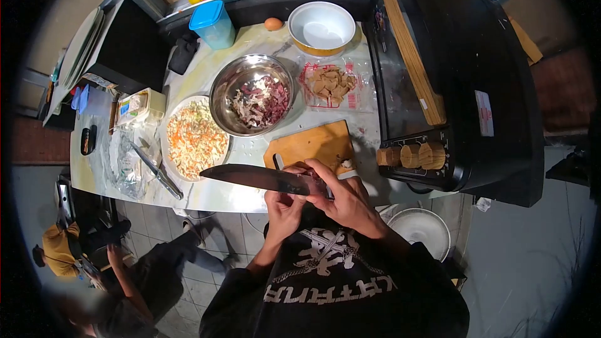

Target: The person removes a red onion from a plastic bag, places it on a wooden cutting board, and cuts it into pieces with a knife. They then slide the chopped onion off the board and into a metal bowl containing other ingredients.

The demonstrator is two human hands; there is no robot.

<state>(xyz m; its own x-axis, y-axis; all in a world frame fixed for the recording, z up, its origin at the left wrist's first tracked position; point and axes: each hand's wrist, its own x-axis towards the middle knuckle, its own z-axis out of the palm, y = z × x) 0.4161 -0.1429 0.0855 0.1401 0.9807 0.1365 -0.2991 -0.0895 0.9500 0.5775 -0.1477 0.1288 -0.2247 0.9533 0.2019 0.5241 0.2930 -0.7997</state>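
A large kitchen knife (250,177) is held above the near edge of the table, its broad blade pointing left. My right hand (347,205) is closed around the handle end, which its fingers mostly hide. At the rear part of the blade, my left hand (285,213) is closed on the knife from below. Something dark reddish shows between the right fingers, too hidden to name. Just beyond the hands lies a wooden cutting board (310,144) with a small pale scrap (347,163) near its right corner.
Behind the board stand a steel bowl (219,97) of chopped meat, a plate (164,150) of shredded vegetables and a bag of brown slices (332,84). Another knife (153,169) lies left. A black oven (463,87) borders the right. A person (138,281) is at lower left.
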